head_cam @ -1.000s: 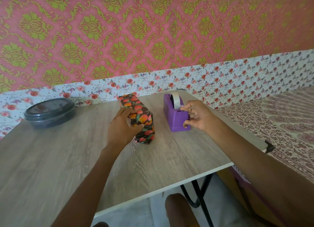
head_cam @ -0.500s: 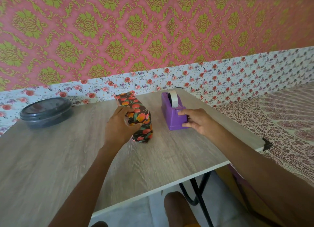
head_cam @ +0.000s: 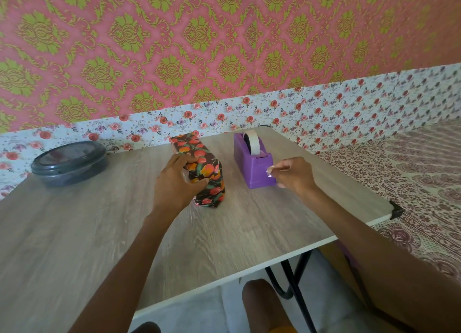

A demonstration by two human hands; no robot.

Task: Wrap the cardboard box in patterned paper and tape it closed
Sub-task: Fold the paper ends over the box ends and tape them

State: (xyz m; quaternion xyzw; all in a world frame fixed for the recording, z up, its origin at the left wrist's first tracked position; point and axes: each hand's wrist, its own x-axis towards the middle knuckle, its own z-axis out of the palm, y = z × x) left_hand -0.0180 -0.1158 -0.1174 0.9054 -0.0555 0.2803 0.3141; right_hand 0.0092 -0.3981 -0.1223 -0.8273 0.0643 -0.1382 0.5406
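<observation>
While left hand [head_cam: 174, 183] grips one box [head_cam: 208, 174], right hand [head_cam: 294, 174] pinches tape [head_cam: 270, 172]; one dispenser [head_cam: 252, 164].

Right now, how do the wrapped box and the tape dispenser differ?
The box wears dark fruit-print paper; the tape dispenser is plain purple. The left hand grips the box; the right hand, beside the tape dispenser, pinches a piece of tape. Both sit on the table.

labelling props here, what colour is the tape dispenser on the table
The tape dispenser is purple, holding a whitish tape roll; clearest in the head view.
</observation>
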